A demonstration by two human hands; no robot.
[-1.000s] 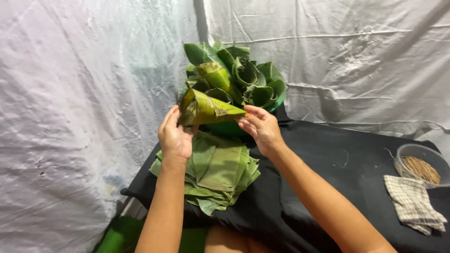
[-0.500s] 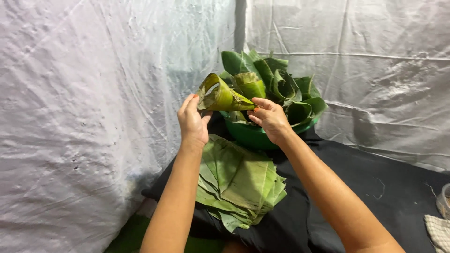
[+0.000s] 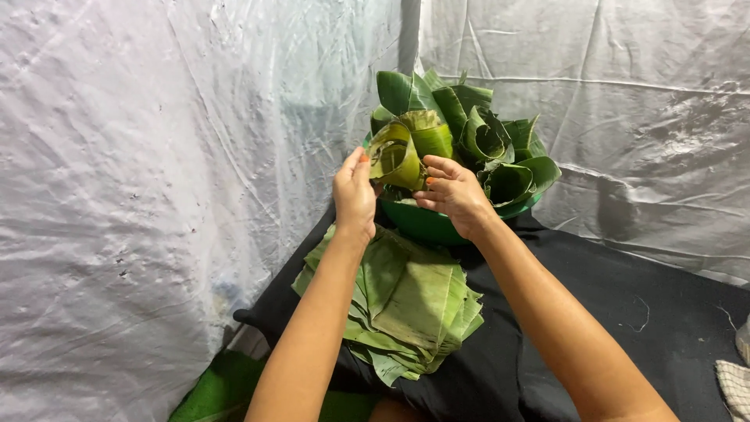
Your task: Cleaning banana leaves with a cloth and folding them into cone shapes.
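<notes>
Both hands are raised at the near rim of a green bowl (image 3: 426,225), holding one rolled leaf cone (image 3: 397,159) between them. The left hand (image 3: 354,195) has its fingers (image 3: 353,166) pinched on the cone's left edge, and the right hand (image 3: 455,195) has its fingers (image 3: 441,167) curled against the cone's right side and lower tip, so both are grasping the cone. The cone's open mouth faces the camera and it sits just at the front of the heap of leaf cones (image 3: 476,137) that fills the bowl to above its rim; it touches or nearly touches the nearest of them, which of the two cannot be told. Below the wrists a stack of flat leaves (image 3: 406,301) lies on the black tabletop (image 3: 625,305), its far edge tucked close under the bowl and its near edge ragged. Pale plastic sheeting (image 3: 156,195) hangs tight against the tabletop's left side and behind the bowl, so room is narrow there. To the right of the right forearm the black cloth is open all the way to a checked cloth (image 3: 734,387) at the lower right corner, well apart from the hands
</notes>
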